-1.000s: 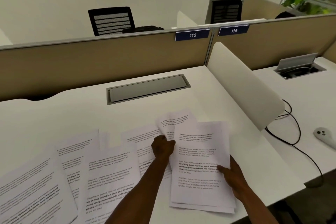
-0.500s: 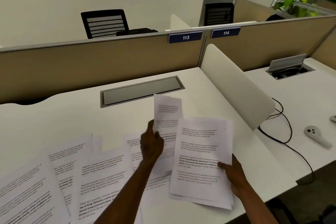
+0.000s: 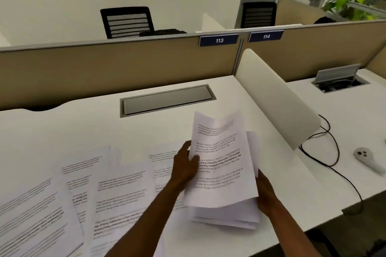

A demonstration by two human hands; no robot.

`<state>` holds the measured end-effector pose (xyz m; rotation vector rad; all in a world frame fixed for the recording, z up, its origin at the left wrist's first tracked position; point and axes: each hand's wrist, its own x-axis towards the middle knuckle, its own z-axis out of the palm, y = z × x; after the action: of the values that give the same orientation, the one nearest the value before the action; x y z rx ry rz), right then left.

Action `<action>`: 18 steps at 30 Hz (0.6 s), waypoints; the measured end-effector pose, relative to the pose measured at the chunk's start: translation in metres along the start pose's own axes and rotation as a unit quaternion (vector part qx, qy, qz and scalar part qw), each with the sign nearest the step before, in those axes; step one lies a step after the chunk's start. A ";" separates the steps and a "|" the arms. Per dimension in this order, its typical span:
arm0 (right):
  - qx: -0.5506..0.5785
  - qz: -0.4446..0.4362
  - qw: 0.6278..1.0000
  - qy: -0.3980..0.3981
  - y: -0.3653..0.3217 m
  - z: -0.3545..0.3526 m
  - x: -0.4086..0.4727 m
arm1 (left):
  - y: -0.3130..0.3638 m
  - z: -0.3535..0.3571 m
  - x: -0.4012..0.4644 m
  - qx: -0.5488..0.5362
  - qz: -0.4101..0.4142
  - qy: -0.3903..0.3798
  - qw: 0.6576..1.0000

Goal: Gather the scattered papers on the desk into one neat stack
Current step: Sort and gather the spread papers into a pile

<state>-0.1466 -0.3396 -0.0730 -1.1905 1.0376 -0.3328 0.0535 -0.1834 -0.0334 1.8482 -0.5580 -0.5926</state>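
Partly done, by the look of it. On the white desk (image 3: 87, 131), largest remainder first: a spread of loose printed sheets (image 3: 69, 200) at near left and centre, overlapping one another at odd angles, not yet gathered. To the right of these, a growing stack (image 3: 225, 215) at the near right of the desk, edges fanned and uneven, so squaring up left to do. On top, a single sheet (image 3: 219, 158) arched and tilted above the stack, not yet flat. Left hand (image 3: 184, 168) pinching that sheet's left edge, thumb over the printed face; right hand (image 3: 266, 194) cupped against the stack's right edge, seemingly steadying it, firmness of grasp impossible to tell. Containers: a closed cable hatch (image 3: 167, 100) sunk in the far middle of the desk, contents hidden; on the neighbouring desk at far right, an open cable box (image 3: 340, 81) with dark cables inside. Smaller, near right there, a grey handheld controller (image 3: 365, 158) beside a black cable (image 3: 332, 146).
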 end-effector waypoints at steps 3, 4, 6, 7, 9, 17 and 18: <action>0.060 0.077 0.995 0.035 -0.002 0.003 0.000 | -0.024 0.026 -0.024 0.075 -0.012 -0.004 0.997; 0.067 0.094 0.992 0.045 -0.004 0.003 -0.001 | -0.028 0.031 -0.029 0.091 -0.011 -0.003 0.996; 0.065 0.100 0.993 0.022 -0.005 0.003 -0.001 | -0.034 0.035 -0.036 0.098 -0.002 -0.012 0.995; 0.058 0.089 0.994 0.008 -0.005 0.004 0.000 | -0.038 0.036 -0.036 0.101 0.007 -0.023 0.995; 0.021 0.049 0.999 -0.001 0.004 0.002 0.005 | -0.044 0.034 -0.036 0.109 0.019 -0.043 0.993; -0.012 -0.001 0.999 0.033 0.009 -0.018 -0.002 | -0.079 0.006 -0.056 0.309 -0.056 0.029 0.949; -0.011 0.001 0.999 0.036 0.009 -0.022 -0.003 | -0.086 0.007 -0.061 0.343 -0.050 0.012 0.938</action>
<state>-0.1686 -0.3473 -0.0788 -1.2043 1.1067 -0.3652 0.0104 -0.1221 -0.1081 2.5499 -0.7156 -0.4699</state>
